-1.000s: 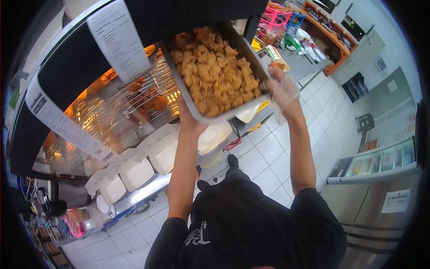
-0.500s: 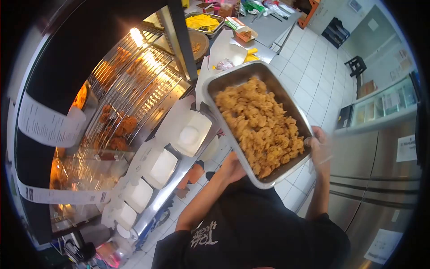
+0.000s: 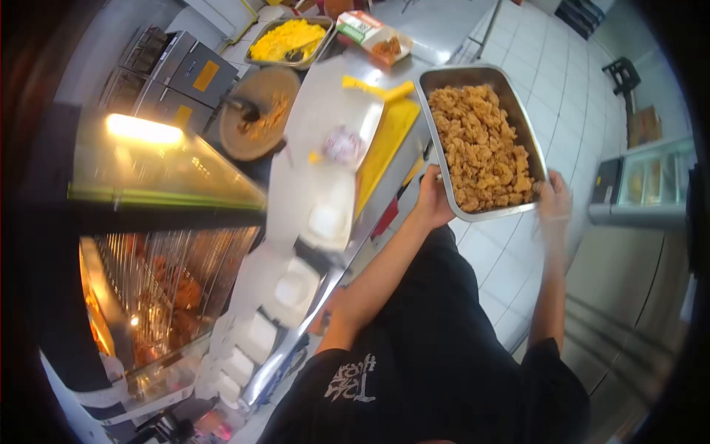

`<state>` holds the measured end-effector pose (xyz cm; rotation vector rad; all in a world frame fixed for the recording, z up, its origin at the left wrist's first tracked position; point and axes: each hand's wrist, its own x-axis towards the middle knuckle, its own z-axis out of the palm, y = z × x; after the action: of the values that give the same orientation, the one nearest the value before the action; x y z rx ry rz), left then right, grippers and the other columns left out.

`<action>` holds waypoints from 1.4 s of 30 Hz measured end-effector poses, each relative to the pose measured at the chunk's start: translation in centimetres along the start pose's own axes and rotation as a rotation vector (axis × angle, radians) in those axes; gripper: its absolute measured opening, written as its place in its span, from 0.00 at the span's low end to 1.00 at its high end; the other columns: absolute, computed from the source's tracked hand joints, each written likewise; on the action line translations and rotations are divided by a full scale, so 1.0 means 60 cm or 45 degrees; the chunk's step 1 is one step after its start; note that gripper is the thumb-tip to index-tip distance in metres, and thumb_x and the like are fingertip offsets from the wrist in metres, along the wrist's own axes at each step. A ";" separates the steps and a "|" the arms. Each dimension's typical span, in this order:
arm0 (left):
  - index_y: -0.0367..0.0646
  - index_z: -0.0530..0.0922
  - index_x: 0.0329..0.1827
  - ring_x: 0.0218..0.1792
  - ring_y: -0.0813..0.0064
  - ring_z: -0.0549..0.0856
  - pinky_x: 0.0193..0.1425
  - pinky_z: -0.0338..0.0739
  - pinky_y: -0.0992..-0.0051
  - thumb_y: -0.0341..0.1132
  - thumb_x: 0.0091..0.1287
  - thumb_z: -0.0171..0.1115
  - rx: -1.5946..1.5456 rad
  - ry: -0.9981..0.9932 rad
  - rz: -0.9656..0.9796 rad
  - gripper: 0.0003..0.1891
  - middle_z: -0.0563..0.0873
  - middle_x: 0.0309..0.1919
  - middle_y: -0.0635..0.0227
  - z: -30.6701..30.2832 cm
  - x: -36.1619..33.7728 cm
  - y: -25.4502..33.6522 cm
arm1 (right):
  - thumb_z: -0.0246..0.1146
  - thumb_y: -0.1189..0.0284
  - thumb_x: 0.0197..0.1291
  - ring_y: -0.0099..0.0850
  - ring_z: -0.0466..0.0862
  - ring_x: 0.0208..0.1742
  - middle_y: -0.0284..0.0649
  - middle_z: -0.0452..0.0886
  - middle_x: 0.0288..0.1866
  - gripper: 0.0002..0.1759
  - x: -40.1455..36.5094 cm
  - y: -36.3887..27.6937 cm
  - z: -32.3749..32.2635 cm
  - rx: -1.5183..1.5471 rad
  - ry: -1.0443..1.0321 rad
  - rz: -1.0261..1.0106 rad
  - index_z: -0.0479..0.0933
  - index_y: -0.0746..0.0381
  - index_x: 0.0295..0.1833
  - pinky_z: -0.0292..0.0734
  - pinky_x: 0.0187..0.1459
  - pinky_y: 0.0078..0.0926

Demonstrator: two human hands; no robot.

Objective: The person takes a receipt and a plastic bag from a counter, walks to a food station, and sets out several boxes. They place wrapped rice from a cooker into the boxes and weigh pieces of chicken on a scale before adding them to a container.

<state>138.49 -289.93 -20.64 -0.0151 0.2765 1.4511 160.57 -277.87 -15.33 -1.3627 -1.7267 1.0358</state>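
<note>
A steel tray (image 3: 473, 75) heaped with golden-brown fried chicken pieces (image 3: 481, 148) is held in front of me, over the floor beside the counter. My left hand (image 3: 435, 198) grips its near left side, with the fingers partly hidden under the tray. At the right corner my right hand (image 3: 553, 198), blurred and apparently in a clear glove, is closed on the rim. Left of the tray, a row of open white boxes runs along the counter; the nearest large box (image 3: 325, 222) holds a white mound, and a wrapped bundle (image 3: 342, 144) lies in its lid area.
A glass-sided warming cabinet (image 3: 170, 200) with fried food on racks stands at left. Farther back are a tray of yellow food (image 3: 288, 41), a round bowl (image 3: 255, 137) with a dark-handled utensil, and a food carton (image 3: 373, 37). A steel fridge (image 3: 636, 274) stands at right.
My view has swung left and forward along the counter. Both hands have kept hold of the tray, which now appears higher and farther right; more of the counter's far end shows.
</note>
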 end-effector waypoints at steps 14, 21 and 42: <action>0.52 0.74 0.59 0.60 0.74 0.71 0.64 0.65 0.59 0.52 0.72 0.49 0.249 0.884 0.210 0.20 0.79 0.55 0.74 -0.043 0.416 0.194 | 0.59 0.71 0.58 0.35 0.80 0.38 0.46 0.83 0.38 0.16 0.587 0.099 0.196 -0.377 -0.369 -0.217 0.77 0.68 0.51 0.74 0.43 0.31; 0.46 0.78 0.49 0.38 0.81 0.80 0.42 0.74 0.74 0.46 0.73 0.53 0.498 0.933 0.570 0.15 0.81 0.40 0.74 0.009 0.244 0.142 | 0.58 0.69 0.62 0.41 0.82 0.46 0.50 0.82 0.48 0.15 0.795 0.229 0.307 -0.735 -0.505 -0.897 0.80 0.62 0.52 0.77 0.47 0.35; 0.51 0.79 0.59 0.48 0.57 0.85 0.49 0.78 0.51 0.53 0.66 0.56 0.141 2.870 0.698 0.23 0.86 0.51 0.63 -0.195 -1.015 -0.288 | 0.59 0.73 0.65 0.45 0.83 0.46 0.48 0.82 0.47 0.12 -0.042 -0.345 0.482 0.847 -1.296 -1.687 0.79 0.69 0.49 0.78 0.51 0.38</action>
<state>147.64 -353.62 -22.74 -1.6306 2.2646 1.2620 126.80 -287.79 -9.54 0.8866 -2.0023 1.2552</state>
